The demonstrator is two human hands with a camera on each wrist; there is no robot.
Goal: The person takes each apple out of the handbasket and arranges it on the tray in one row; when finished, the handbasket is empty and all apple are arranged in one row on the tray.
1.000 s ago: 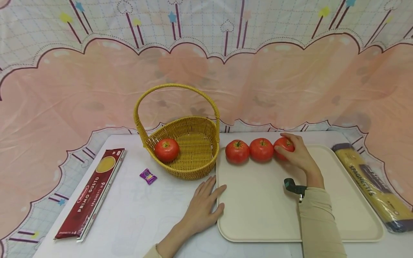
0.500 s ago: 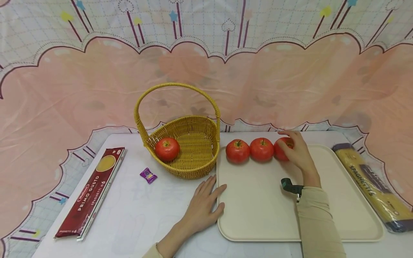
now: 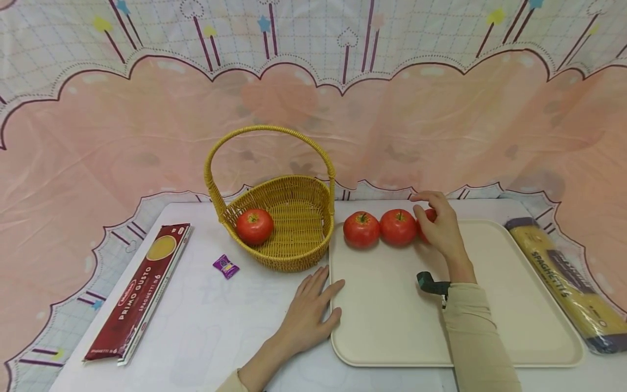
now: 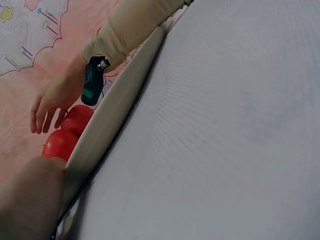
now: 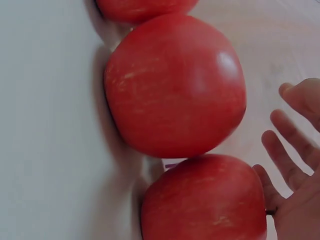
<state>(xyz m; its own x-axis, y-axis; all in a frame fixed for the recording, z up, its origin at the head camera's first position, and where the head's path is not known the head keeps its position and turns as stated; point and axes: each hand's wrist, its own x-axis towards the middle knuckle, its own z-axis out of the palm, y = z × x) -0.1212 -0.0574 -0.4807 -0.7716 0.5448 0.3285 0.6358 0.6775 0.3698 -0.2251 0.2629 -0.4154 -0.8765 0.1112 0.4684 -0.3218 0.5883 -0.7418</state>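
Three red apples line the back left of a beige tray [image 3: 392, 305]: the left apple [image 3: 361, 230], the middle apple [image 3: 399, 227] and the right apple [image 3: 425, 231]. My right hand [image 3: 442, 228] is over the right apple and partly hides it. In the right wrist view its fingers [image 5: 285, 155] are spread beside and above the apples, its palm close to the stem of the lower apple [image 5: 205, 202]. My left hand [image 3: 306, 316] lies with fingers extended at the tray's left edge, thumb and index finger on the rim. Another apple [image 3: 254, 226] sits inside the yellow wicker basket [image 3: 294, 261].
Left of the tray stands the basket, its tall handle [image 3: 266, 128] upright. A purple-wrapped sweet [image 3: 226, 266] lies in front of it. A red spaghetti pack [image 3: 139, 294] lies at far left, a yellow spaghetti pack [image 3: 563, 283] along the tray's right side. A patterned cloth hangs behind.
My right hand has shifted left over the right apple, covering more of it, and its forearm has swung left. The left hand and the apples stay put.
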